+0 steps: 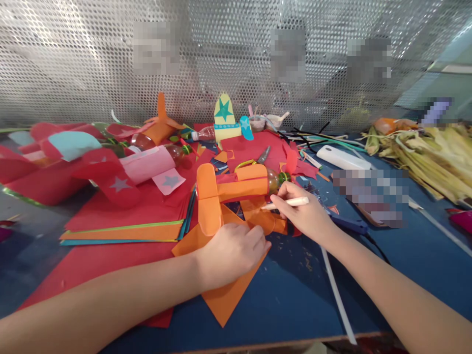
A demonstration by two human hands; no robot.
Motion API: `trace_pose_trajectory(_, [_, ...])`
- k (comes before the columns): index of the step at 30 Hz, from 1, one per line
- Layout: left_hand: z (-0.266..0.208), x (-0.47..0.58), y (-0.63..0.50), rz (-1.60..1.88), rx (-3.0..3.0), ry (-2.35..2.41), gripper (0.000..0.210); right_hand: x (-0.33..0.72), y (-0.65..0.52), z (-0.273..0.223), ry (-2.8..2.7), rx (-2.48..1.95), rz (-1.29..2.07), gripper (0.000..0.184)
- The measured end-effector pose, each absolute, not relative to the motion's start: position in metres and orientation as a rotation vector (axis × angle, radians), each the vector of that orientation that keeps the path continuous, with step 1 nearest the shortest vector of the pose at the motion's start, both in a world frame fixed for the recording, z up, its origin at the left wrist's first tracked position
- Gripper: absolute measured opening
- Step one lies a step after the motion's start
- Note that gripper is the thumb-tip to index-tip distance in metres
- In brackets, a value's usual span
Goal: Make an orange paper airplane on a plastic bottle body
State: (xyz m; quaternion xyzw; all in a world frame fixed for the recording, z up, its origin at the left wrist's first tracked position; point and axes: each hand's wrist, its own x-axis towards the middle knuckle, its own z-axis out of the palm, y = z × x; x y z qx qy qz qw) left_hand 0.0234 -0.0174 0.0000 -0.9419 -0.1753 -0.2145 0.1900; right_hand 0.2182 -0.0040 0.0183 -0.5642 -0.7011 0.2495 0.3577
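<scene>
My right hand (300, 211) pinches a white pen (295, 202), its tip over a piece of orange paper (254, 211). My left hand (234, 253) lies with curled fingers on a larger sheet of orange paper (224, 312), pressing it against the table; its fingertips are partly hidden. Just beyond both hands lies a plastic bottle (273, 181) wrapped in orange paper, with a green cap and an orange paper wing (209, 201) across its other end. Behind that bottle are scissors (263, 155) with yellow handles.
Stacked coloured paper (125, 231) and paper-covered bottles (147, 164) fill the left side. A glue gun (348, 222) with a cord lies at right, near a white power strip (342, 157) and dried husks (416, 162). A perforated metal screen (236, 59) stands behind.
</scene>
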Motion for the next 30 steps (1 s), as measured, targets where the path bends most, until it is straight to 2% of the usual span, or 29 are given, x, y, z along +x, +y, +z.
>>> trace_pose_trajectory(30, [0.0011, 0.0228, -0.0162, -0.614, -2.656, -0.481, 0.027, 0.2173, -0.0050, 0.0186, -1.827, -1.436, 0.696, 0.027])
